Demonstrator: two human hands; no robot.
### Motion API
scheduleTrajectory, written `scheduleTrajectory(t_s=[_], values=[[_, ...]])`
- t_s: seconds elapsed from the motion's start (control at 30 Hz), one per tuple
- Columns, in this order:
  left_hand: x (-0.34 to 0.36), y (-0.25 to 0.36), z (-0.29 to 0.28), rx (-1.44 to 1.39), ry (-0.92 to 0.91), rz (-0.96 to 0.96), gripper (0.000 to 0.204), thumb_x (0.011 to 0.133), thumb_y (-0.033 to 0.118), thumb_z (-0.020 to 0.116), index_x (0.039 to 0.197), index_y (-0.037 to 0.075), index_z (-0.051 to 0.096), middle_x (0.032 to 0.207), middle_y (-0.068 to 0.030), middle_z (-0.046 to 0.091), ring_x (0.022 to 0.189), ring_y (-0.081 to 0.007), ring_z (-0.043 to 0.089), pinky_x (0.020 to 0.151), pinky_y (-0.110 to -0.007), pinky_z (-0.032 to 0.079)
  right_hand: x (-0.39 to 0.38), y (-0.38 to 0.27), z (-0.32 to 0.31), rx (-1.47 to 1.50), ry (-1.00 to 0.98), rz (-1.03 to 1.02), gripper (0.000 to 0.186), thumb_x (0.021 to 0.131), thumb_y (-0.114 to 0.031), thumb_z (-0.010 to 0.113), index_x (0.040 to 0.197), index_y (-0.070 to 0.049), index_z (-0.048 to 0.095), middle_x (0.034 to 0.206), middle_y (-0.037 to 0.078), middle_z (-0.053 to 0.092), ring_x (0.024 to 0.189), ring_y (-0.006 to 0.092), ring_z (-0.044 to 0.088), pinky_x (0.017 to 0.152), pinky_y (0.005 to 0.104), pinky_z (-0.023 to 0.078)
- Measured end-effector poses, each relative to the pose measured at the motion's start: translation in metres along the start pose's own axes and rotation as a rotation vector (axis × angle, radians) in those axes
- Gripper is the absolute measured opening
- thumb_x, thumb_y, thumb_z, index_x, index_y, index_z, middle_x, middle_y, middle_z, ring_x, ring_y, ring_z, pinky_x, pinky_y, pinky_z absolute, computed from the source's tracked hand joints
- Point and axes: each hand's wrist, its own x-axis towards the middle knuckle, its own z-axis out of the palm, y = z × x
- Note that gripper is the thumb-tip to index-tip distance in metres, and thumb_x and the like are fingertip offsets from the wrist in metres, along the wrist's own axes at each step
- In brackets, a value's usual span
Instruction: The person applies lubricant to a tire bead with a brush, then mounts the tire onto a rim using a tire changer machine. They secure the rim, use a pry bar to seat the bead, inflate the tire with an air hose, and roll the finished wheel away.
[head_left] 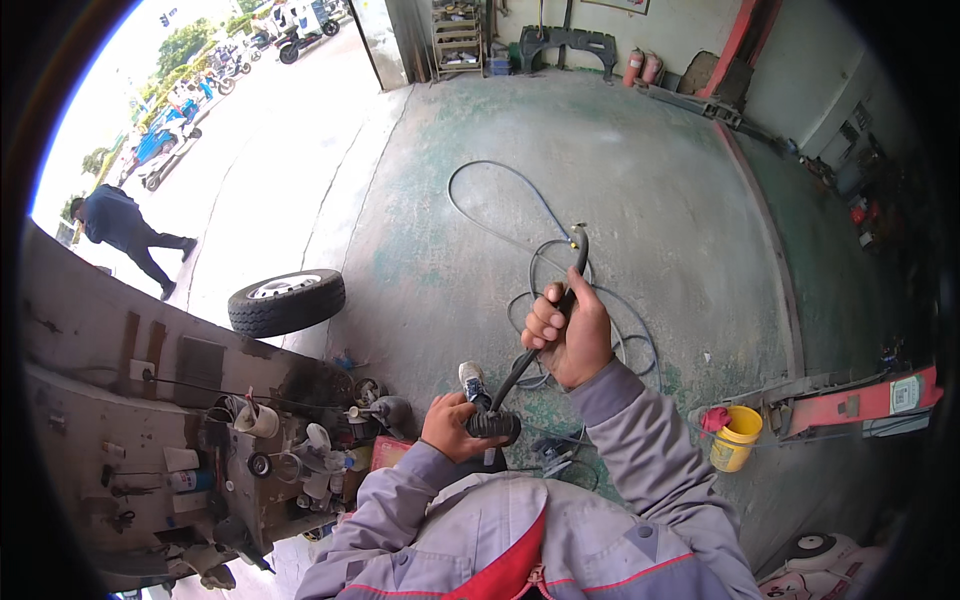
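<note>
My left hand (452,427), fingers closed, holds a round black ribbed piece (497,428) that looks like the rubber-cased gauge of a tire inflator; its face is hidden. From it a thick black hose (514,376) runs up and away to the right. My right hand (578,333) is wrapped round this hose farther along, thumb pointing forward. Past the thumb the hose ends in a small metal fitting (578,226). Beyond and below my hands, a thin grey air hose (487,163) lies in loops on the floor, with a brass-coloured coupling near the black hose's tip.
A wheel with tire (286,303) is on the floor at left. A cluttered workbench (262,470) runs along the near left. A yellow bucket (735,440) and a red lift arm (856,404) are at right. Outside, a person (131,232) walks near parked scooters.
</note>
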Motion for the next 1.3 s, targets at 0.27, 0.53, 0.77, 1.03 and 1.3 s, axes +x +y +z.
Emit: scheduleTrajectory(t_s=[0.27,0.53,0.77,1.03,1.3], values=[[0.185,-0.114,-0.098,-0.137,0.111,-0.383,0.05,0.063,0.041,0.093,0.068,0.0,0.064,0.077,-0.0136,0.055,0.076,-0.034,0.056,0.071,-0.045,0.042,0.265,-0.081,-0.096,-0.807,0.313,-0.054,0.047,0.103,-0.048,0.064,0.122,-0.005,0.063,0.093,0.009,0.073,0.077,0.0179,0.069,0.071,0.0307,0.055],[0.312,-0.211,-0.137,-0.079,0.055,-0.552,0.038,0.067,0.025,0.095,0.077,-0.002,0.071,0.075,-0.0082,0.057,0.068,-0.0203,0.058,0.062,-0.039,0.045,0.346,-0.11,-0.321,-0.661,0.817,0.322,0.058,0.098,-0.053,0.068,0.133,-0.008,0.06,0.09,0.009,0.073,0.068,0.0191,0.068,0.057,0.0339,0.054],[0.392,-0.322,-0.105,-0.515,0.376,-0.977,0.026,0.077,0.013,0.089,0.092,-0.003,0.076,0.085,-0.0057,0.076,0.073,-0.0124,0.069,0.068,-0.029,0.055,0.486,-0.1,-0.431,-1.261,1.026,0.546,0.052,0.093,-0.049,0.073,0.096,0.002,0.074,0.1,0.02,0.076,0.082,0.0357,0.073,0.073,0.0458,0.059],[0.546,-0.402,-0.082,-0.423,0.538,-1.133,0.019,0.089,0.006,0.079,0.103,-0.006,0.076,0.096,-0.0091,0.077,0.081,-0.0144,0.072,0.074,-0.029,0.059,0.786,-0.09,-0.504,-1.537,0.761,0.674,0.059,0.1,-0.048,0.056,0.136,-0.002,0.061,0.137,0.026,0.065,0.128,0.0423,0.062,0.109,0.0507,0.05],[0.651,-0.457,-0.011,-0.438,0.465,-1.437,0.052,0.104,0.044,0.062,0.127,-0.003,0.067,0.114,-0.0146,0.073,0.101,-0.0266,0.072,0.08,-0.041,0.061,0.979,-0.104,-0.622,-1.77,0.802,0.717,0.047,0.098,-0.037,0.063,0.133,-0.006,0.062,0.139,0.022,0.059,0.13,0.0375,0.058,0.108,0.0487,0.051]])
